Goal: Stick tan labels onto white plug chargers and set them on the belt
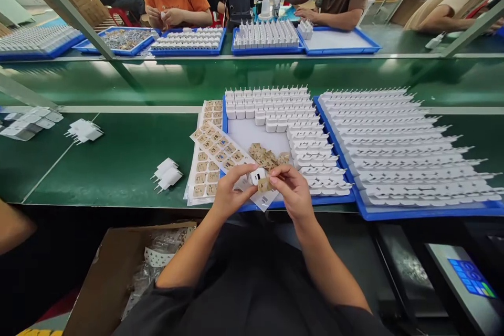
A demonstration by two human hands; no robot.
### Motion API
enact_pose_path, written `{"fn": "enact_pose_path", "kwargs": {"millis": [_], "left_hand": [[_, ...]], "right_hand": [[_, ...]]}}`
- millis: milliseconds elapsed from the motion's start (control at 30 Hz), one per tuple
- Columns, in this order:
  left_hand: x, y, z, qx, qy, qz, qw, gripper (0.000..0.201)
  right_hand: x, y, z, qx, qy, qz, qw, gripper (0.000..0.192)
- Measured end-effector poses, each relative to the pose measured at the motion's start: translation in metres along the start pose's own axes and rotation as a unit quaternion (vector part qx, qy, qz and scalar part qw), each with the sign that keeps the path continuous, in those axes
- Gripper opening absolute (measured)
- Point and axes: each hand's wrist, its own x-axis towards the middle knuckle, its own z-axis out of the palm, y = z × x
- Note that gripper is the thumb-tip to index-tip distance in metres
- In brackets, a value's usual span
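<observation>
My left hand grips a white charger plug between thumb and fingers, its face with a dark port slot turned up toward me. In my right hand, thumb and forefinger pinch a small tan sticker close beside the plug; I cannot tell whether the two touch. Just beyond my hands lies a heap of tan stickers on the white floor of a blue tray. A sticker sheet slants over the tray's left edge, on top of more sticker sheets.
Rows of white chargers fill the tray's back and right, and a second blue tray of chargers stands right of it. Loose chargers lie at left. Below the bench is a cardboard box. Co-workers sit across the green line.
</observation>
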Motion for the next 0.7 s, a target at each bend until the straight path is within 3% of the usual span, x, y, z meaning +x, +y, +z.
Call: {"fn": "enact_pose_path", "kwargs": {"millis": [133,700], "left_hand": [[0.003,0.0028,0.0001,0.006,0.01,0.039,0.999,0.038],[0.0031,0.0036,-0.0016,-0.002,0.006,0.055,0.998,0.043]], "right_hand": [[0.003,-0.0016,0.0051,-0.014,0.039,0.006,0.999,0.019],[0.0064,-0.0038,0.006,-0.057,0.001,-0.014,0.998,0.01]]}}
